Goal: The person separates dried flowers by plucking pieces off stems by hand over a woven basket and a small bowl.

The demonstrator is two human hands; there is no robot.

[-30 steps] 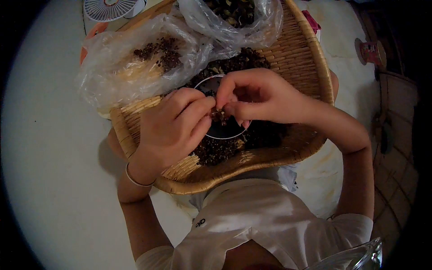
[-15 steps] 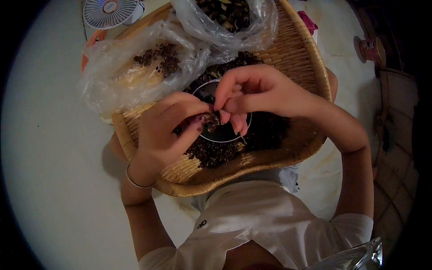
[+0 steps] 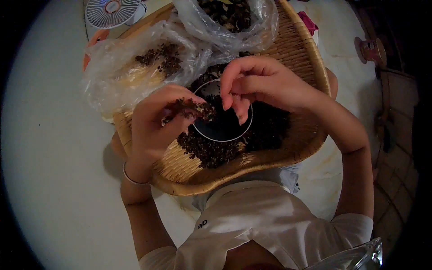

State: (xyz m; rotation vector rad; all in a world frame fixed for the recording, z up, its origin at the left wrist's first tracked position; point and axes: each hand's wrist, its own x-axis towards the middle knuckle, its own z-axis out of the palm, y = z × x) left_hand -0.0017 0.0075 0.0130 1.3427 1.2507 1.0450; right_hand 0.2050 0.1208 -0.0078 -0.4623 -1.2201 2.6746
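Observation:
My left hand (image 3: 155,119) is closed around a clump of small dark brown dried pieces (image 3: 193,109), which sticks out past the fingertips. It is at the left rim of a round bowl (image 3: 222,141) with a thin white edge and a dark inside. Above the bowl's right half hangs my right hand (image 3: 256,85), its fingers curled in and the thumb near them; whatever they may pinch is too small to make out. Loose dark pieces (image 3: 213,155) lie around the bowl in a shallow woven basket (image 3: 234,180).
A clear plastic bag (image 3: 108,85) with dark crumbs lies over the basket's left side. Another clear bag (image 3: 265,31) at the back contains dark leafy material. A small white fan (image 3: 112,12) stands at the back left, and a spool-like object (image 3: 372,50) at the right.
My hands have come apart. The left moved slightly left and turned, so its clump shows more. The right rose a little, away from the clump.

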